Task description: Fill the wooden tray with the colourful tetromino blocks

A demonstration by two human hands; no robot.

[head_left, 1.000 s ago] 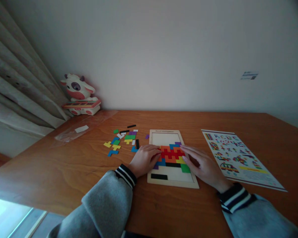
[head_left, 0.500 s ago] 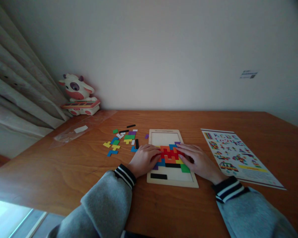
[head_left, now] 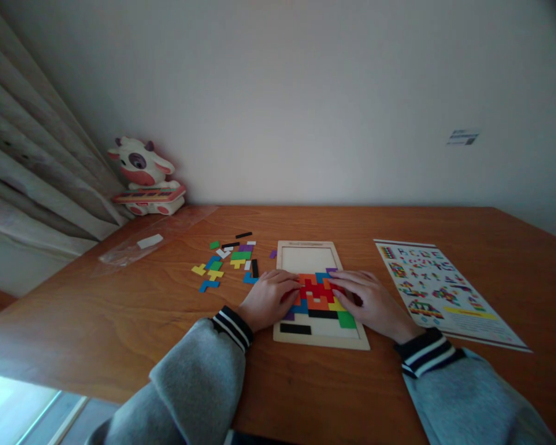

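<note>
A wooden puzzle board (head_left: 322, 343) lies flat before me, its middle covered by fitted block pieces. Red pieces (head_left: 315, 290) sit at the centre, with orange, blue, yellow and green ones around them. My left hand (head_left: 271, 298) rests over the board's left side, fingertips touching the pieces' left edge, thumb and fingers apart. From the right, my right hand (head_left: 368, 300) reaches in with stretched fingers touching the right edge of the pieces. Below the group, a black bar (head_left: 295, 329) lies alone in the tray. My hands cover some pieces at both sides.
Left of the board lie several loose coloured pieces (head_left: 215, 266). A printed pattern sheet (head_left: 445, 284) is on the right of the wooden table (head_left: 134, 321). A clear plastic bag (head_left: 134, 250) and a cow toy with a keyboard (head_left: 146, 176) are at the far left, near a curtain (head_left: 32, 148).
Both hands keep almost the same place over the pieces. The view shifts very slightly; no piece has visibly moved.
</note>
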